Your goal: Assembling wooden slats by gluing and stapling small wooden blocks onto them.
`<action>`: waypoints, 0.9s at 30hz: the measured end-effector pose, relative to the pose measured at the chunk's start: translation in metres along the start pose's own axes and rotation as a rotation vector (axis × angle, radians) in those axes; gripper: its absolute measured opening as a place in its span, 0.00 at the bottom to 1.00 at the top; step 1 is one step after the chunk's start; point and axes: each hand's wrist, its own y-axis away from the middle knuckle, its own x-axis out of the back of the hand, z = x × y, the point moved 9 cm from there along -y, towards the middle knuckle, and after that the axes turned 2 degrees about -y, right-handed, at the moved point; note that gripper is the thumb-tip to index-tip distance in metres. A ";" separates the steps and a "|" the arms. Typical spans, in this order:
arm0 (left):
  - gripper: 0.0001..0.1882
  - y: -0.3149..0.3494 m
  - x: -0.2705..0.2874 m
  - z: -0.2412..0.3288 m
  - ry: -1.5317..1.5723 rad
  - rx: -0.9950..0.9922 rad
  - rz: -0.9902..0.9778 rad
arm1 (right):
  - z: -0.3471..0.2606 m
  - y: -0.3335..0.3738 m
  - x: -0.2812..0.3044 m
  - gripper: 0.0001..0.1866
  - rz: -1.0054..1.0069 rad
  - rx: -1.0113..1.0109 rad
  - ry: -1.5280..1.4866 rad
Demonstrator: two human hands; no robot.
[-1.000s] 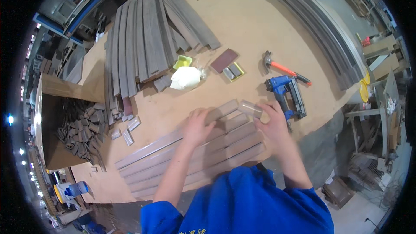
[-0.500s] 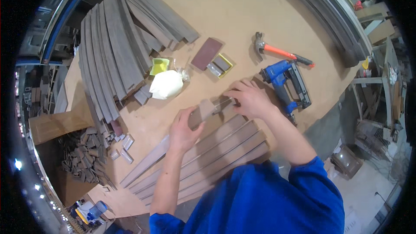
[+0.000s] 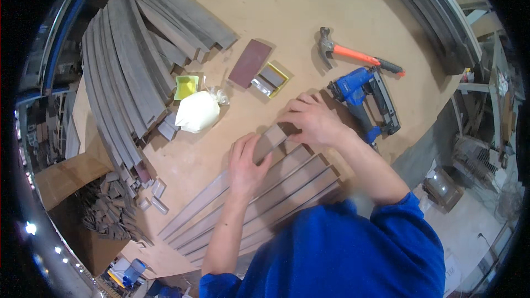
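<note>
My left hand (image 3: 247, 165) is closed around a long grey-brown wooden strip (image 3: 271, 140) near its far end, thumb on one side and fingers on the other. At that end my right hand (image 3: 314, 120) has its fingers bent and drawn together against the strip's tip. Whatever its fingertips pinch there is hidden. Several similar strips (image 3: 295, 185) lie side by side under my forearms, close to my body. Just right of my right hand a blue nail gun (image 3: 358, 89) rests on the table, with an orange-handled claw hammer (image 3: 356, 54) beyond it.
A maroon sandpaper sheet (image 3: 249, 64) and an open yellow box (image 3: 270, 81) lie ahead. Left of them sit a white bag (image 3: 197, 111) and a yellow-green tray (image 3: 186, 87). Curved wooden strips (image 3: 130, 66) pile up at the left, above a cardboard box (image 3: 69, 176) holding wood offcuts (image 3: 113, 207).
My right hand has come closer to my left, and the gap at the strip's end has closed. The view has shifted, moving the tabletop things slightly up and left.
</note>
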 end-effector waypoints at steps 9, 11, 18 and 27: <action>0.29 -0.004 -0.008 0.002 -0.065 -0.017 -0.038 | 0.001 0.000 0.006 0.27 0.028 0.056 -0.023; 0.29 -0.005 -0.009 0.001 -0.068 -0.013 -0.050 | 0.003 -0.001 0.008 0.27 0.028 0.054 -0.014; 0.27 -0.006 -0.010 0.007 -0.088 -0.016 -0.065 | 0.003 -0.004 0.006 0.28 -0.001 0.092 -0.037; 0.27 -0.008 -0.011 0.008 -0.134 -0.018 -0.069 | 0.005 -0.006 0.008 0.26 -0.051 0.056 -0.060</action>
